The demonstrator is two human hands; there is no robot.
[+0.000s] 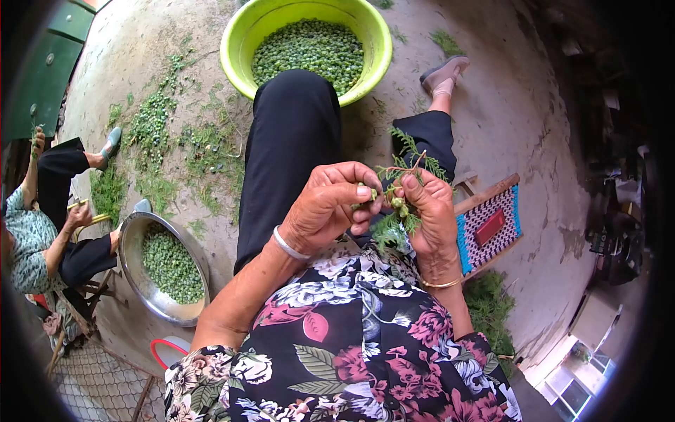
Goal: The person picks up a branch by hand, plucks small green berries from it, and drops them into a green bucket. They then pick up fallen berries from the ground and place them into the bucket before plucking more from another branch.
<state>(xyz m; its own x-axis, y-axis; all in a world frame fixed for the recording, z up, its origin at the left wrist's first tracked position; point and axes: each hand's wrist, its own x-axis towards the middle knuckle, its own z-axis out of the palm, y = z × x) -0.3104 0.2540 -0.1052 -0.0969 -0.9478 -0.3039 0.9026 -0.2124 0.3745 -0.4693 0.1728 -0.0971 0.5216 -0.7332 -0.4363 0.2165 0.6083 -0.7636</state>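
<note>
My left hand (325, 205), a silver bangle on its wrist, is closed with thumb and fingertips together on a few small green seed cones (364, 194). Close beside it, my right hand (430, 212) pinches a leafy conifer sprig (409, 169). Flat green fronds stick out above and below that grip, and pale green cones hang on the sprig between the two hands. Both hands are over my lap. In front of my knee stands a lime-green basin (383, 53) holding a heap of the same green cones (309, 56).
A metal basin (129, 264) of green cones stands at the left, beside a seated co-worker (35, 232) holding greenery. Loose cones and sprigs (151, 126) litter the floor. At the right is a woven-seat stool (517, 199) with a red flat object (490, 227); cut greenery (490, 306) lies below it.
</note>
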